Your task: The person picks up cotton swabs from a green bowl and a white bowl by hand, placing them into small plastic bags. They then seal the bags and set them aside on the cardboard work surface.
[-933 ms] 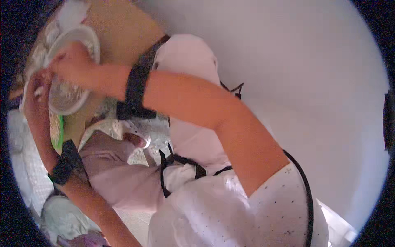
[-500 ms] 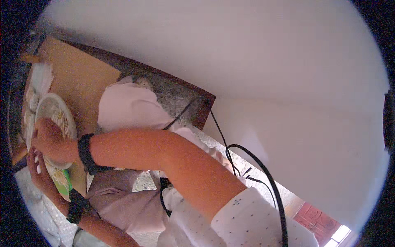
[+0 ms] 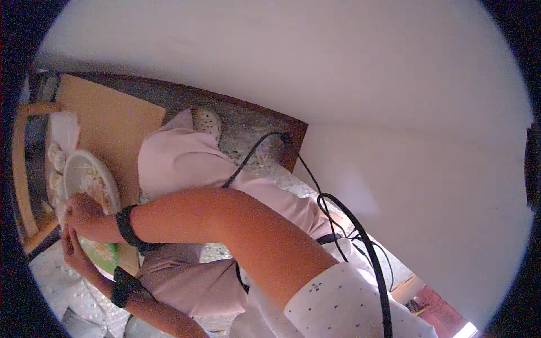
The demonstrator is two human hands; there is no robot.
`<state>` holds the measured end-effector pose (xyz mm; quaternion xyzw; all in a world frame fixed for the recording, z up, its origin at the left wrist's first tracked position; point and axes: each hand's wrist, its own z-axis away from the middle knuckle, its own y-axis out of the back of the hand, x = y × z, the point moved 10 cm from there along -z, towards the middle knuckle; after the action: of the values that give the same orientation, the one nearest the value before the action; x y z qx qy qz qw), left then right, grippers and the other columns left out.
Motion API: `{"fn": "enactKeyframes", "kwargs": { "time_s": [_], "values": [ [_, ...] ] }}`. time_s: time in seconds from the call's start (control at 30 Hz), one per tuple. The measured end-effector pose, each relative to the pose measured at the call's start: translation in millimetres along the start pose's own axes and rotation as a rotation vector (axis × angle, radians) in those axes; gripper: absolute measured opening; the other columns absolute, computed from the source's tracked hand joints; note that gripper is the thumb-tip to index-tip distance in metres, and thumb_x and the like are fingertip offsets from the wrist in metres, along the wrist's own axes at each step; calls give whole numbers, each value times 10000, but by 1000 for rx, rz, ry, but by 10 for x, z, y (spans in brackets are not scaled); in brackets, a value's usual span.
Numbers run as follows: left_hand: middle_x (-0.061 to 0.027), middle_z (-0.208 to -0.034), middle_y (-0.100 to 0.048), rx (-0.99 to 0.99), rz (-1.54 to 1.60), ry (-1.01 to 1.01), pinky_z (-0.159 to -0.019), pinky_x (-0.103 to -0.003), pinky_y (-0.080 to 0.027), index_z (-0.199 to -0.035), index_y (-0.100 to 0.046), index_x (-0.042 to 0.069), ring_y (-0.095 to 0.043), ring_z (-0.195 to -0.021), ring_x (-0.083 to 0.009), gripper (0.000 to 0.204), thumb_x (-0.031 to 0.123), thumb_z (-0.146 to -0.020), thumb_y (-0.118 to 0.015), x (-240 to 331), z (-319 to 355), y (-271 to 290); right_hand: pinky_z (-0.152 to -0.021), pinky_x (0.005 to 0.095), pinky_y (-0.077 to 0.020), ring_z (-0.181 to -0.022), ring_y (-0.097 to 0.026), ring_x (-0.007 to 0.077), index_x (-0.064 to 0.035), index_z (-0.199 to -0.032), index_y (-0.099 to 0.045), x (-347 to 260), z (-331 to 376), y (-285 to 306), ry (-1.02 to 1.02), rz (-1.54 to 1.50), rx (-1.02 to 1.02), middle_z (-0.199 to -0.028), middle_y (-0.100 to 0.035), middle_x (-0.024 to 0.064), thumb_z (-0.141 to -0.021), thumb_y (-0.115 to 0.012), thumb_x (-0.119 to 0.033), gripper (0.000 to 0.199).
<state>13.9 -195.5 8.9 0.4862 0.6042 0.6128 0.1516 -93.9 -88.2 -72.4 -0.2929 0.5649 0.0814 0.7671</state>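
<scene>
Your left hand (image 3: 73, 250) and right hand (image 3: 84, 215), both grips indiscernible, could tip the bowl (image 3: 110, 183) if jolted.

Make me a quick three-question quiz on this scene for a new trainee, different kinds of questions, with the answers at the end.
1. Which hand covers part of the pale bowl in the view: the left hand or the right hand?
2. True or false: both wrists wear black bands.
3. The sleeve on the right arm is: (a) plain black, (b) white with small dark marks, (c) solid red.

Key: 1. The right hand. 2. True. 3. b.
</scene>
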Motion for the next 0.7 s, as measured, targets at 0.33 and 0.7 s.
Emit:
{"fn": "enactKeyframes", "kwargs": {
  "time_s": [0.33, 0.7],
  "values": [
    [-87, -1001, -644, 3, 186, 100, -822, -283, -446, -1044, -625, -31, -570, -904, -160, 284, 216, -915, -571, -271, -40, 55, -633, 443, -494, -678, -629, 342, -20, -680, -630, -261, -56, -49, 123, 113, -43, -705, -632, 168, -688, -634, -138, 119],
    [-58, -1043, -597, -38, 227, 77, -858, -273, -413, -1045, -604, -11, -527, -966, -146, 264, 212, -906, -575, 207, -11, -94, -585, 437, -494, -646, -627, 337, -67, -737, -666, -1927, 439, 1545, 709, 684, -49, -668, -635, 124, -777, -589, -336, 283]
  ]
}}
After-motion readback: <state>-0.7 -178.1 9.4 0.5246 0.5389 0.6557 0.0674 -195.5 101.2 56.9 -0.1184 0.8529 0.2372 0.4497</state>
